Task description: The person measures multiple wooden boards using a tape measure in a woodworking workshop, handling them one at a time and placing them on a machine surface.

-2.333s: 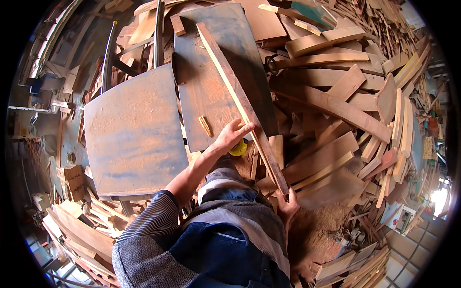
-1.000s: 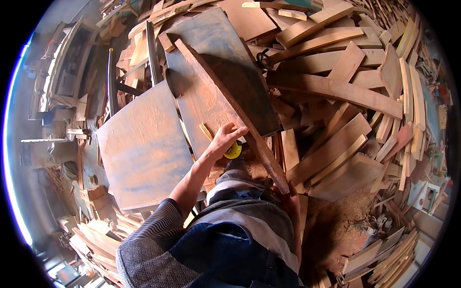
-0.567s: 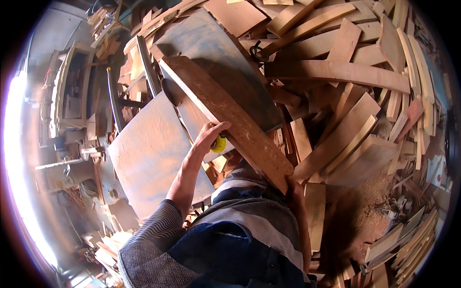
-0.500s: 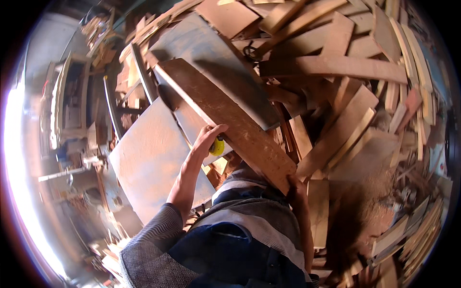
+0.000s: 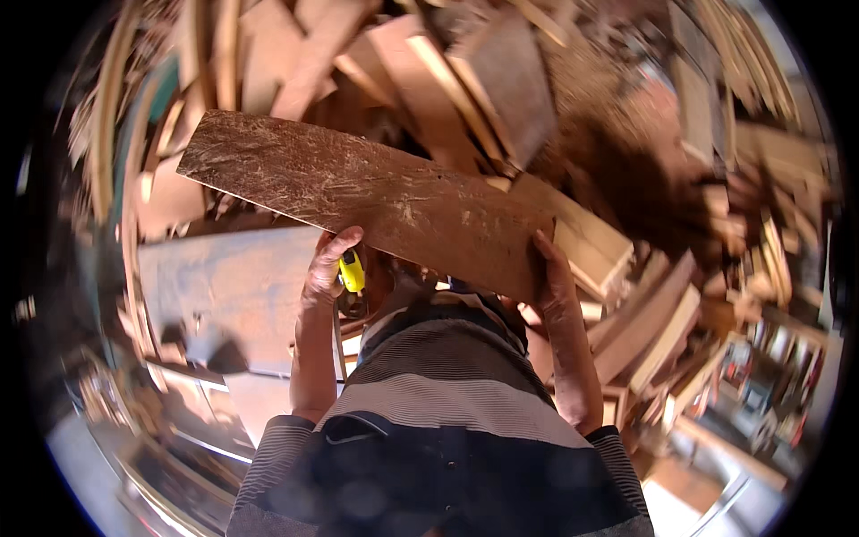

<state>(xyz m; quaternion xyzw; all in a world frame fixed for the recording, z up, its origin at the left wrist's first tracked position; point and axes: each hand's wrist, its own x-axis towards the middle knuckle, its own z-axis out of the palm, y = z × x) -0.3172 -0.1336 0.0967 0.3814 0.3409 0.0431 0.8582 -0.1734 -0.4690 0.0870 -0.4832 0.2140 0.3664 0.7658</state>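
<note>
A long, dark brown wooden board (image 5: 376, 192) with a rough, scuffed face is held up in front of my body, sloping down from far left to near right. My left hand (image 5: 327, 268) grips its near edge, thumb on top; a yellow and black tape measure (image 5: 352, 271) is tucked in the same hand. At the board's right end, my right hand (image 5: 557, 273) is closed around it, the thumb on the upper face and the other fingers mostly hidden underneath.
Loose planks (image 5: 447, 80) are heaped beyond the board, with sawdust (image 5: 582, 98) at the far right. A large grey-blue panel (image 5: 233, 286) lies on the left. A pale thick wooden beam (image 5: 573, 233) sits beside my right hand. Tools fill an open box (image 5: 761, 394) at the lower right.
My view and body have turned to the right. The board now lies more crosswise, showing more of its broad face. Both hands still hold it, and the tape measure stays in my left.
</note>
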